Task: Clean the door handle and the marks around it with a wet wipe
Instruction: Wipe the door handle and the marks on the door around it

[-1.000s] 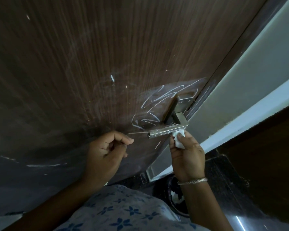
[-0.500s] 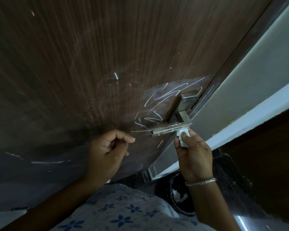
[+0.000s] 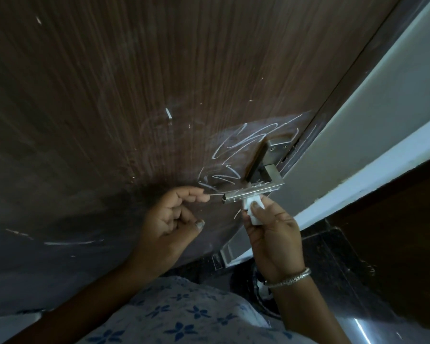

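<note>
Against the dark wood door (image 3: 159,83) I see the door handle (image 3: 252,191) lying crosswise just above my right hand (image 3: 274,234), which pinches the wet wipe (image 3: 251,210) against its underside (nearer than my loosely curled, empty left hand (image 3: 170,219)), chalky marks (image 3: 233,155) above.

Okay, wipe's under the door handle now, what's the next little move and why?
Probably slide the wipe along the underside of the handle toward its free end. The right hand has it pinched against the handle near the bend, so the rest of the bar looks untouched. The white scribbles on the door can follow.
</note>
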